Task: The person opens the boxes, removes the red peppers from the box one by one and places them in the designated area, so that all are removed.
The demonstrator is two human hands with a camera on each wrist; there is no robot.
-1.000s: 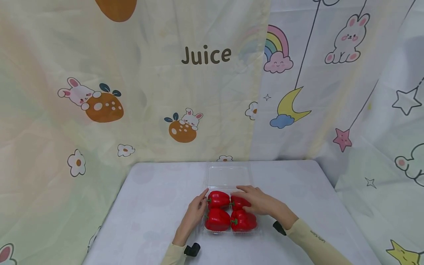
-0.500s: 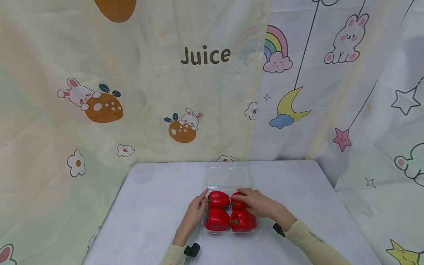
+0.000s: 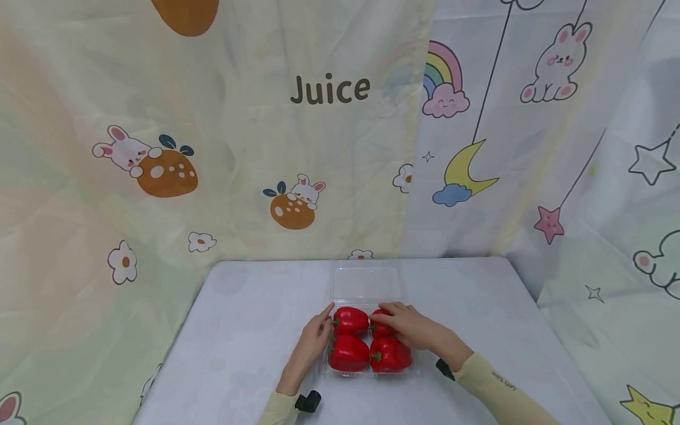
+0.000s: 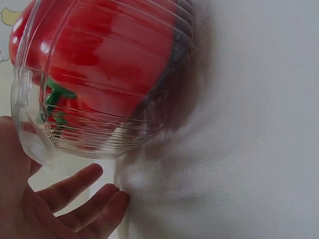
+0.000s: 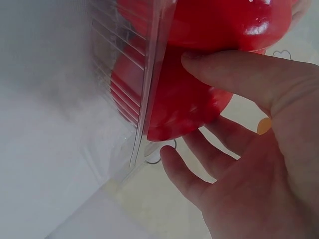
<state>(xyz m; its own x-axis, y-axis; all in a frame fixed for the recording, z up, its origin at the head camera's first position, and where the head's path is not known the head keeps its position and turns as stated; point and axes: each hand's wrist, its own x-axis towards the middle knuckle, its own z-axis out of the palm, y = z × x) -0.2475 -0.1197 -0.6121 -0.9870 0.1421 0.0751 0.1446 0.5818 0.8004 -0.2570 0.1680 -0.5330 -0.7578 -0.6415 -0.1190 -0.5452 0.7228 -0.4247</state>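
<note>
Red bell peppers with green stems fill a clear plastic clamshell box (image 3: pixel 346 374) on the table, two at the back and two in front. My right hand (image 3: pixel 417 327) reaches over the back right pepper (image 3: pixel 379 331), thumb on its near side and fingers on its far side. The right wrist view shows that thumb against the pepper (image 5: pixel 172 102) beside the box rim. My left hand (image 3: pixel 312 343) stays at the box's left side, by the back left pepper (image 3: pixel 351 320). In the left wrist view its fingers (image 4: pixel 72 187) extend loosely beside the ribbed wall.
The box's clear lid (image 3: pixel 366 282) lies folded back toward the far table edge. A white cloth covers the table (image 3: pixel 249 319). Behind it hangs a printed curtain (image 3: pixel 239 136) with cartoon rabbits and the word Juice. Each wrist carries a small black camera (image 3: pixel 308 401).
My right hand has shifted slightly back over the back right pepper, its thumb now hidden in the head view. My left hand and the box have stayed in place.
</note>
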